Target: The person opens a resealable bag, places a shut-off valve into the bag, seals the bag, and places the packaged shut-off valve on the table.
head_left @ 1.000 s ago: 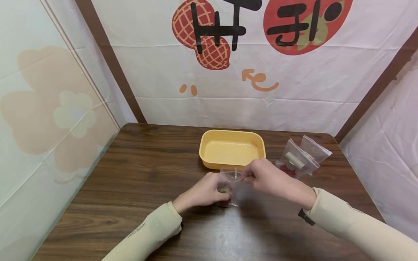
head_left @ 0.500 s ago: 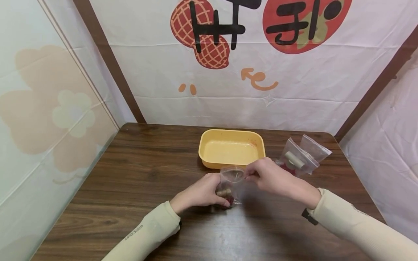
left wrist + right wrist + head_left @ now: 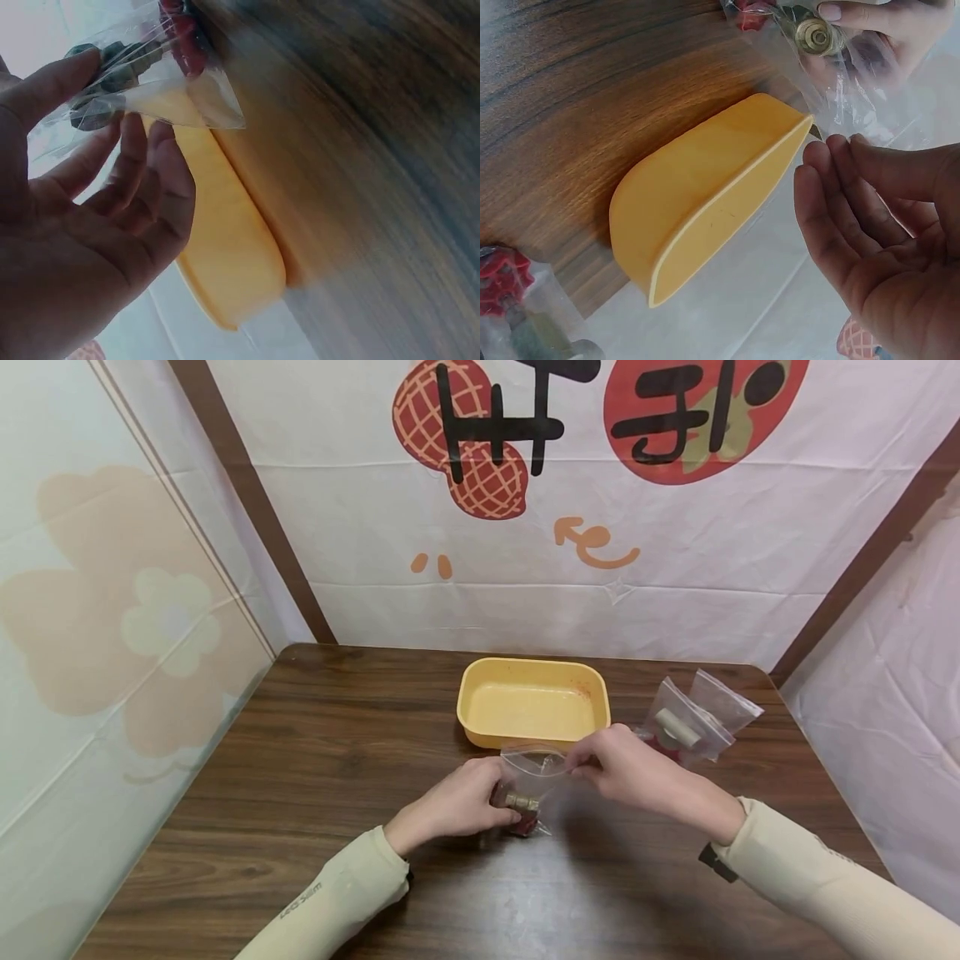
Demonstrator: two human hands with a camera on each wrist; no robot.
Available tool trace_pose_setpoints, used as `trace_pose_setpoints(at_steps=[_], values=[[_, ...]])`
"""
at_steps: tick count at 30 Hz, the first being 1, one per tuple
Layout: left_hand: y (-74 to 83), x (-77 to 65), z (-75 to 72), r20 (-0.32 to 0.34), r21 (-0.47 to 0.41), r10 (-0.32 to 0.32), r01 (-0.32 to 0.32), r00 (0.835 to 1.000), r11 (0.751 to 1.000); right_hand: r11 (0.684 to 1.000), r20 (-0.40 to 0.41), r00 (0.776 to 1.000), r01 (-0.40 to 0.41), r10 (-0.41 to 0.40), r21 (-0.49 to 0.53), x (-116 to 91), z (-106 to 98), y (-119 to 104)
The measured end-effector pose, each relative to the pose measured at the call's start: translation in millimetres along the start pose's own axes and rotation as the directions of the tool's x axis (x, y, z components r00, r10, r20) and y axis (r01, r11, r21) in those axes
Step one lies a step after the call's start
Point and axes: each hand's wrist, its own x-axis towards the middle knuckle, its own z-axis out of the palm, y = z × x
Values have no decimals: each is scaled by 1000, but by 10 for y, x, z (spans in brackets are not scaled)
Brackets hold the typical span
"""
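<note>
A clear zip bag (image 3: 542, 766) stands upright on the table in front of the yellow tub, its mouth parted at the top. Inside it lies a brass valve (image 3: 819, 36) with a red handwheel (image 3: 187, 46). My left hand (image 3: 459, 802) grips the lower bag around the valve, thumb on the near side. At the bag's upper right corner, my right hand (image 3: 628, 770) pinches the rim between thumb and fingertips. The right wrist view shows those fingertips meeting at the plastic's edge, the exact contact hard to make out.
Just behind the hands sits the yellow tub (image 3: 487, 741), with reddish specks inside. To its right stand two more zip bags (image 3: 723, 702); a red handwheel (image 3: 502, 281) shows in one. Printed cloth walls (image 3: 540, 610) bound the wooden table (image 3: 300, 777).
My right hand has shifted slightly right while still pinching the bag's rim. My left hand has moved a little left, and more of the valve now shows.
</note>
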Motion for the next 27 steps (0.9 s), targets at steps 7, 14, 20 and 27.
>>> trace_pose_setpoints(at_steps=[7, 14, 20, 27], values=[[-2, -56, -173, -204, -286, -25, -35, 979, 958, 998, 8, 999, -53, 53, 19, 8, -14, -8], [16, -77, -309, -401, -253, -36, -73, 915, 965, 989, 7, 990, -140, 140, 47, 4, -35, -37], [15, -114, -363, -389, -136, -1, -56, 921, 989, 993, -33, 994, -101, 103, 57, 4, -30, -4], [32, -163, -426, -349, -122, 9, -55, 937, 991, 988, -33, 989, -141, 143, 70, 5, -15, 27]])
